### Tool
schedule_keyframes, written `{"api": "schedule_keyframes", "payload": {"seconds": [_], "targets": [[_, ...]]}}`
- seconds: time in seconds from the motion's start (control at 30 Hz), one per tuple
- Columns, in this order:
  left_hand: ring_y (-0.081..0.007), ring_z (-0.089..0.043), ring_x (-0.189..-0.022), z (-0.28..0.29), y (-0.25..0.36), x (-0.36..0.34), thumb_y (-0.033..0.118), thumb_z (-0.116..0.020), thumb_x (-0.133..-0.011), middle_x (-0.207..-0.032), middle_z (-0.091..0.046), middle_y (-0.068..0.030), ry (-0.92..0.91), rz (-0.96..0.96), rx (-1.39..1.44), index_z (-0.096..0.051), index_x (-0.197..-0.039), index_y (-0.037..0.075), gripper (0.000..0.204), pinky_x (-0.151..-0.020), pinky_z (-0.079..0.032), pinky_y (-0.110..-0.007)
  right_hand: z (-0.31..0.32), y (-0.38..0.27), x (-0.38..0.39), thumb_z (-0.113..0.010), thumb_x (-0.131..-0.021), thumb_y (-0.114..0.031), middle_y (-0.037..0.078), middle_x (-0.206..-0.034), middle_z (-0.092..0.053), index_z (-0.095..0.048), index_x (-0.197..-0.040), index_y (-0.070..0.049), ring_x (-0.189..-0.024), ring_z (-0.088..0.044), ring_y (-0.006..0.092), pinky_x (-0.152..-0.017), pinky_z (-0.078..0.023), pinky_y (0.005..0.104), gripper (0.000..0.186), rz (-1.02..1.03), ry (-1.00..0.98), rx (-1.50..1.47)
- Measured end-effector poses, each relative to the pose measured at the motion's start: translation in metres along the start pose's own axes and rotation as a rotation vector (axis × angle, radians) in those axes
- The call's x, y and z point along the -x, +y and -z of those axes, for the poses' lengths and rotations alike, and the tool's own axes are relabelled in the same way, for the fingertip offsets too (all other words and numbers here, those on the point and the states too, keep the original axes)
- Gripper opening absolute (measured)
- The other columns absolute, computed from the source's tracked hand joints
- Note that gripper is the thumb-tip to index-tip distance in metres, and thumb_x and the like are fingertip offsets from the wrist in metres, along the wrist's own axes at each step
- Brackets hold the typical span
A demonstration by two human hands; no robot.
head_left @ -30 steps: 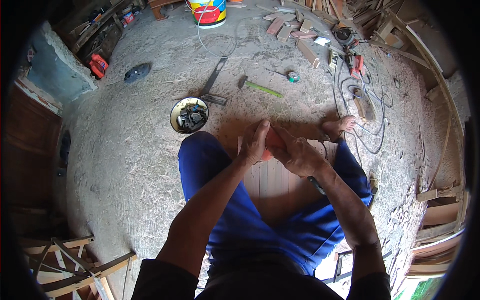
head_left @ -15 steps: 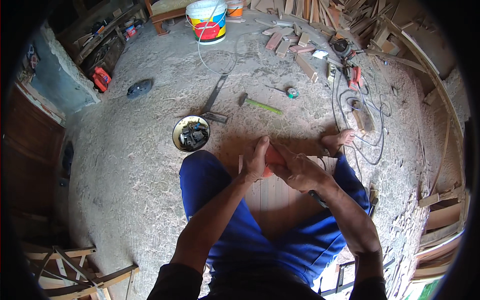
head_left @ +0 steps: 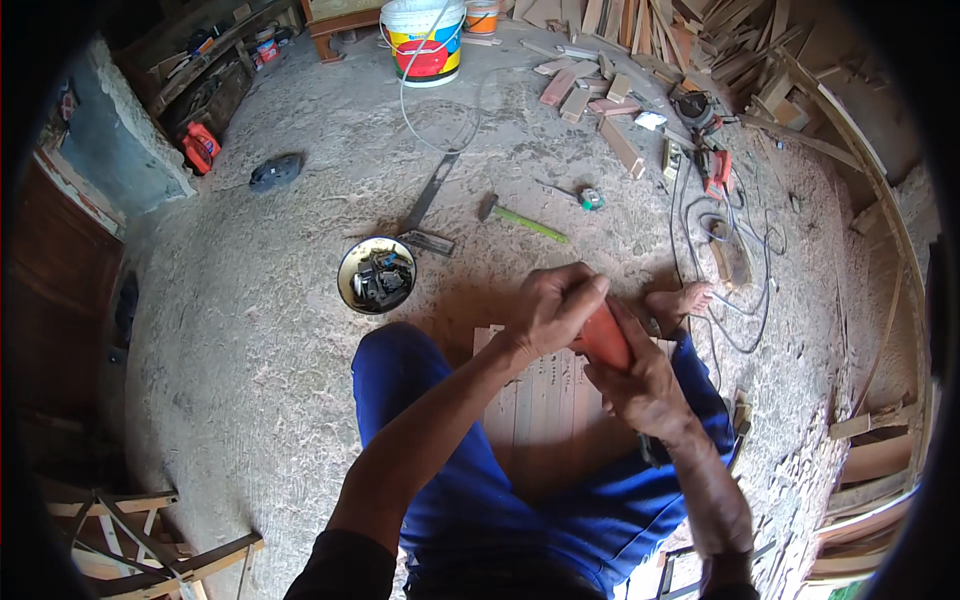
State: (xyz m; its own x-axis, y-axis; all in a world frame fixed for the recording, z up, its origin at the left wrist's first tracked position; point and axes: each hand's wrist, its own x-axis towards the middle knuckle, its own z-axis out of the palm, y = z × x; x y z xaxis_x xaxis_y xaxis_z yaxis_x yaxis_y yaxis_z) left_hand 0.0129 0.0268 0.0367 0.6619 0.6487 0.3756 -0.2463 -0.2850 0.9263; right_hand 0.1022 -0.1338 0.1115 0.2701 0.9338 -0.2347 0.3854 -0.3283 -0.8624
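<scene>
Both my hands grip a red handheld tool whose rounded body shows between them; its kind and underside are hidden. My left hand is closed over its far left part, thumb on top. The fingers of my right hand wrap round its near right part. Beneath them, between my knees, lies a board of joined wooden strips with dark marks along its far part. A dark piece shows beside my right wrist.
Ahead on the rough floor lie a green-handled hammer, a carpenter's square and a tape measure. A bowl of small parts stands beyond my left knee. Looped cable lies right of my bare foot.
My hands and the red tool have shifted right across the board. The tool has turned, and more of its red body shows. The view has tilted slightly.
</scene>
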Motion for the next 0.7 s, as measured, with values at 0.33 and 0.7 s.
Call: {"api": "schedule_keyframes", "payload": {"seconds": [0.33, 0.7], "targets": [[-0.0143, -0.064, -0.099, 0.093, -0.058, 0.015, 0.033, -0.045, -0.108, -0.109, -0.074, -0.0085, 0.650, 0.017, 0.118, -0.071, -0.108, 0.003, 0.039, -0.090, -0.047, -0.031, -0.051, 0.078, 0.019, -0.066, -0.096, -0.020, 0.001, -0.081, -0.061, -0.032, -0.154, -0.015, -0.050, -0.055, 0.0081, -0.038, -0.043, 0.0240, 0.068, -0.177, 0.287, -0.656], [-0.0186, -0.065, -0.101, 0.082, -0.055, 0.047, 0.030, -0.051, -0.105, -0.107, -0.072, -0.0077, 0.561, 0.091, -0.019, -0.069, -0.110, 0.002, 0.033, -0.095, -0.048, -0.034, -0.055, 0.097, 0.032, -0.067, -0.097, -0.021, 0.001, -0.080, -0.061, -0.029, -0.157, -0.016, -0.053, -0.055, 0.0074, -0.038, -0.043, 0.0231, 0.071, -0.167, 0.372, -0.683]]}}
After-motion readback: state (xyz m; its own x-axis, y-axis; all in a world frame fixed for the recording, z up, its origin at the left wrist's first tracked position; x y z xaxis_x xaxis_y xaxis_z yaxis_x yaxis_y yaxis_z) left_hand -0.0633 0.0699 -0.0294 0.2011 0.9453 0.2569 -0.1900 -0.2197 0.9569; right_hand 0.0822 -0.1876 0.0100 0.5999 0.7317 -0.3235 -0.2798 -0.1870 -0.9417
